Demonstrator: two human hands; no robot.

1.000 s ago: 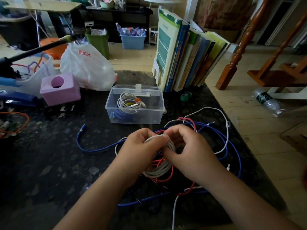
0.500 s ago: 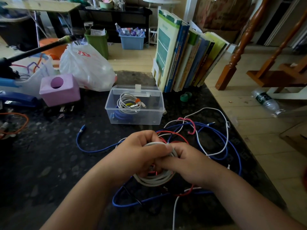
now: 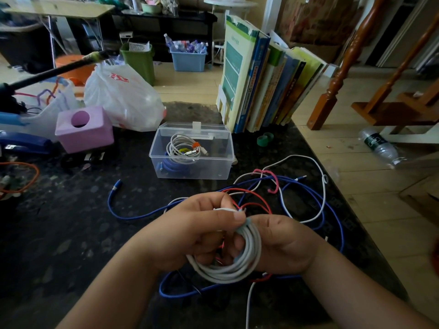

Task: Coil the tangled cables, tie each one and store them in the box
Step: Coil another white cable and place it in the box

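On the dark table [image 3: 59,233], behind the hands, a clear box [image 3: 192,150] holds two coiled cables, with blue, white and red cables [image 3: 308,203] tangled beside it. Nearer, the left hand [image 3: 190,233] and right hand [image 3: 285,245] both curl round a white coil [image 3: 228,271], the left thumb pinching its top
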